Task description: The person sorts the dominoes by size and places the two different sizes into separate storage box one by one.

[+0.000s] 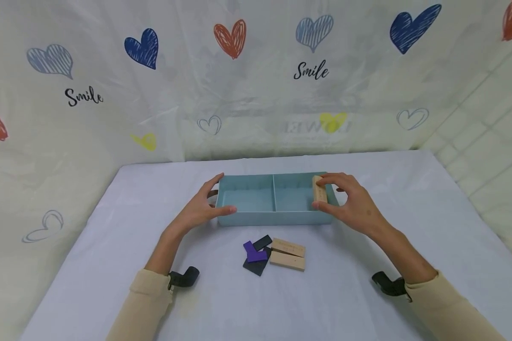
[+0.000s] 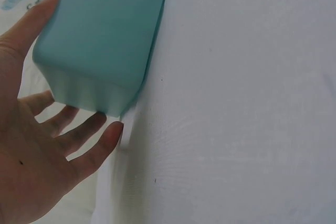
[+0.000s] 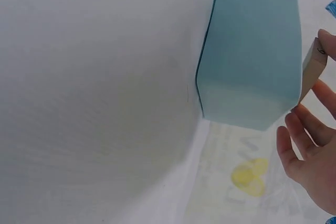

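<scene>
Teal divided tray [image 1: 247, 218] is lying crosswise in front of me on the white-covered bench [image 1: 350, 293], its long axis running left to right, with one hand at each short end. I am bracing its left end with my left hand [image 1: 201, 208]: the fingers are straight and spread, the thumb is resting along the near wall and the fingertips [image 2: 113, 132] are touching the end wall, gripping nothing. My right hand [image 1: 351, 201] is sitting at the right end, pinching a pale wooden block [image 1: 318, 192] between thumb and forefinger. That block is standing on edge, its long axis running front to back across the tray's length, right over the right compartment, so the right hand is the nearer one to that pocket. Nearer me, between my forearms and well apart from the tray, two more wooden blocks [image 1: 288, 254], a purple piece [image 1: 253, 253] and dark pieces [image 1: 257, 265] are lying in a small heap.
</scene>
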Demonstrator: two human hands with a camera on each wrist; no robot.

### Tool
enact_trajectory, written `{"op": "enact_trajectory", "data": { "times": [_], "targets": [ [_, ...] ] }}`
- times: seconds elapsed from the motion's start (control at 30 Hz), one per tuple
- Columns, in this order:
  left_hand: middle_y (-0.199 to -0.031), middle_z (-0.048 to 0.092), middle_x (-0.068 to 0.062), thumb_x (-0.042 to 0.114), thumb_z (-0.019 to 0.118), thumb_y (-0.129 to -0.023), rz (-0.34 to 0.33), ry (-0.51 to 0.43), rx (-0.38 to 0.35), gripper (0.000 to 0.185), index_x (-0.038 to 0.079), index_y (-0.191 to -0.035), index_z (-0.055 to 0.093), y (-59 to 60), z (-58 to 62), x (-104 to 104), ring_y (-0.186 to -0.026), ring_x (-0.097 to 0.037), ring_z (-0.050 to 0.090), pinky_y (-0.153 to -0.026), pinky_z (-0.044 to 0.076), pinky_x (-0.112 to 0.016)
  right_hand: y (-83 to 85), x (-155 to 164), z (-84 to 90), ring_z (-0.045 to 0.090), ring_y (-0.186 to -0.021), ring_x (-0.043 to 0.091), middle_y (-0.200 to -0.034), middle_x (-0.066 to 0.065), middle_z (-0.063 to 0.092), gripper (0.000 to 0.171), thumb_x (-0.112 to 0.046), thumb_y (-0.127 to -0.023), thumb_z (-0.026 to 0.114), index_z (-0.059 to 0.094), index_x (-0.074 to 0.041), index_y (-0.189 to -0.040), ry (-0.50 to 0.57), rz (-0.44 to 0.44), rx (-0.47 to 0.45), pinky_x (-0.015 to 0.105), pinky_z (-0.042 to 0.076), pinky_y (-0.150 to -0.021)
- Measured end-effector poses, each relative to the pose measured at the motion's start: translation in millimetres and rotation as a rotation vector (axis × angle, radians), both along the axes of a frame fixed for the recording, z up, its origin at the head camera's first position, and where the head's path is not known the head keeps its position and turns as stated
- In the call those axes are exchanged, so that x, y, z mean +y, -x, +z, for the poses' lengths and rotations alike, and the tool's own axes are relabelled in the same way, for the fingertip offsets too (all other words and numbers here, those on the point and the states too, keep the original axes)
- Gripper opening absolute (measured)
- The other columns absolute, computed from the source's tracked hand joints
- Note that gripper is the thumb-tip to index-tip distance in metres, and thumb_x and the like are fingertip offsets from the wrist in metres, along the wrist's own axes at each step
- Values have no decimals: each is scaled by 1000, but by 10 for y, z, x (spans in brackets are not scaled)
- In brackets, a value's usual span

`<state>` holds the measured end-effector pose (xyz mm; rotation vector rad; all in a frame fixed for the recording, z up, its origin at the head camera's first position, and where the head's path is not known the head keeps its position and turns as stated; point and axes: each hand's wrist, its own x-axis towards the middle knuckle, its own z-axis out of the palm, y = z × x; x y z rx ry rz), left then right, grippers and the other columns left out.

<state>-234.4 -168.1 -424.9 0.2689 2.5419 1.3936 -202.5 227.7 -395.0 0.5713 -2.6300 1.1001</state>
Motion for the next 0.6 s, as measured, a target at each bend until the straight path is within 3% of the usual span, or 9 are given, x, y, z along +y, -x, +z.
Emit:
{"op": "enact_trajectory", "data": {
  "times": [0.6],
  "targets": [
    [-174, 19, 4, 51, 87, -81, 0, 0, 6, 106, 47, -163, 20, 17, -29, -9, -156, -33, 37, -115, 46, -60, 46, 75, -43, 45, -143, 40, -154, 19, 53, 51, -21, -88, 85, 66, -6, -133, -23, -21, -66, 59, 47, -107]
  ]
}}
